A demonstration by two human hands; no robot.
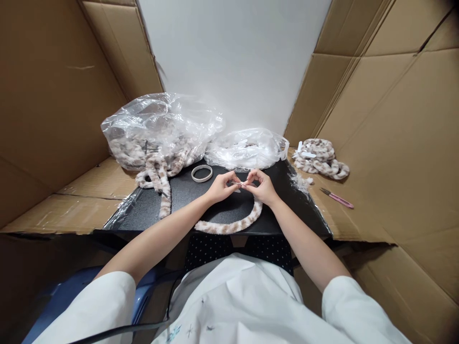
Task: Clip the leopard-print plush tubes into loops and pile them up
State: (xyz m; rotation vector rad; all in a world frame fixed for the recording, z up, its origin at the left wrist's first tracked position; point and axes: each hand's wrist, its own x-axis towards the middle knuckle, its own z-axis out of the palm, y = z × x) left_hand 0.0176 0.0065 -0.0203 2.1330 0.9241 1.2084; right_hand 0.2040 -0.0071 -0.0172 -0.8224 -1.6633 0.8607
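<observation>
black table between cardboard walls: two hands meet over one end of a fluffy strip

a pale, smooth panel stands behind the table, with brown cardboard on both sides. the fluffy strip, white with brown patches, lies near the front edge of the table in a curve: its free end is at the left, and it sweeps round to the right and up beneath the right hand. that hand pinches the strip's upper end between thumb and finger. the left hand is pinched too, its fingertips closed on a small pale bit at the same spot; it is too small to tell whether this belongs to the strip or is separate.

just beyond the left hand, a pale ring lies flat on the table. at the back left, a large clear plastic bag holds more patterned strips, and a looped strip spills from it onto the tabletop. beside it, a smaller clear bag contains white things that cannot be made out. to the right, a pile of strips bears a white tag; nearer are a tuft of white fluff and pink-handled snips, the latter on cardboard. below, the person wears a white top, with a blue chair to the left.
</observation>
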